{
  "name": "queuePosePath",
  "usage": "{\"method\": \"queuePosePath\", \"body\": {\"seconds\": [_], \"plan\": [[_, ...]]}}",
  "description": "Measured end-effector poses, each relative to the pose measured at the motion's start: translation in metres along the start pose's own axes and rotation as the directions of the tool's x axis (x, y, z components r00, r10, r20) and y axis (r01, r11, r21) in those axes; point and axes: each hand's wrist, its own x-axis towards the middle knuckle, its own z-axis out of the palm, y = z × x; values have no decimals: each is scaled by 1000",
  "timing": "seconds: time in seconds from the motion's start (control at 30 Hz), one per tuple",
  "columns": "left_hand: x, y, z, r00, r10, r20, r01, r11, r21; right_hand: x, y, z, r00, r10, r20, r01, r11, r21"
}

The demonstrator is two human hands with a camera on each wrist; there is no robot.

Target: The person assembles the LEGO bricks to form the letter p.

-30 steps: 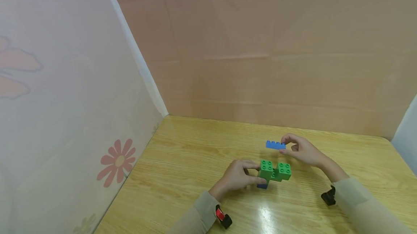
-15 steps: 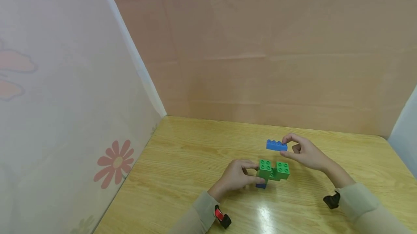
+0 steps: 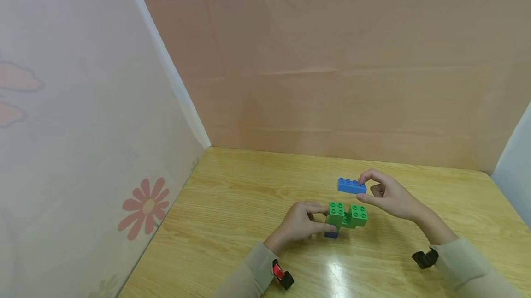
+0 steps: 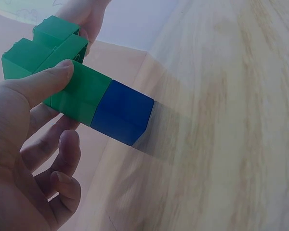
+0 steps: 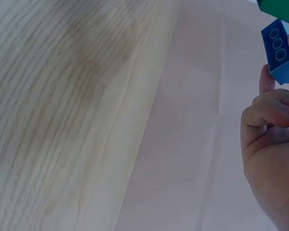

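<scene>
My left hand [image 3: 300,224] grips a stack of toy building bricks, with thumb and fingers on either side. Green bricks [image 3: 358,215] form its upper part, two raised blocks with a lower gap between them. At the bottom a dark blue brick [image 4: 123,113] meets the tabletop, as the left wrist view shows. Behind the stack and above the table, my right hand [image 3: 392,196] pinches a long blue brick [image 3: 348,186] by its right end, studs up. Hollow tubes on the underside of that brick show in the right wrist view, where a green brick [image 5: 282,10] cuts the top corner.
The wooden table [image 3: 249,182] reaches back to a brown paper-like wall [image 3: 282,81]. A pale panel [image 3: 95,104] with flower prints borders the left side. Black straps hang at both sleeve cuffs [image 3: 458,261].
My right hand has tipped the long blue brick slightly, so more of its studded top shows. The left hand keeps its grip on the stack; the head view has shifted a little.
</scene>
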Motion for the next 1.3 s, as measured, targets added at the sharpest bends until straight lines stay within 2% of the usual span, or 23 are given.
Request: {"method": "queuePosePath", "body": {"seconds": [0.37,0.7,1.03,1.3], "plan": [[0,2,-1,1000,-1,-4,1,1000,-14,-4,-23,6,997,-74,22,74,997,13],[-1,3,-1,1000,-12,-1,12,1000,-17,-10,-34,16,997,-72,34,72,997,22],[-2,5,-1,1000,-6,5,6,1000,-5,-15,-42,25,995,-98,23,98,995,-18],[-2,5,-1,1000,-3,7,3,1000,4,-18,-42,30,984,-177,-14,175,982,-77]]}}
